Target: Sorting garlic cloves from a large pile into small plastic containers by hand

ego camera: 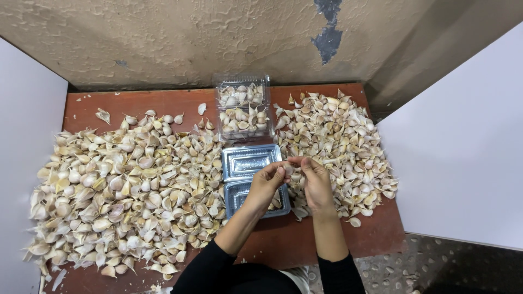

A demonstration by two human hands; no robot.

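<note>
Fingers (pixel 280 170) of the left hand (pixel 267 182) and right hand (pixel 316 182) are pinched together on 1 garlic clove (pixel 289 163), held up just over the open clear clamshell tray (pixel 251 163), probably so any skin drops in there instead of on the counter (pixel 305 239). That tray looks nearly empty, while the second clear tray (pixel 243 106) behind it holds cloves in both halves. Loose cloves sit in 2 heaps, the big left pile (pixel 125 190) and the smaller right pile (pixel 343 141), so both are within easy reach.

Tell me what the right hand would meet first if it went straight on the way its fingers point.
Probably the left hand: the right hand has its fingers aimed up-left at it, fingertips nearly touching around a garlic clove. Depth is unclear.
</note>
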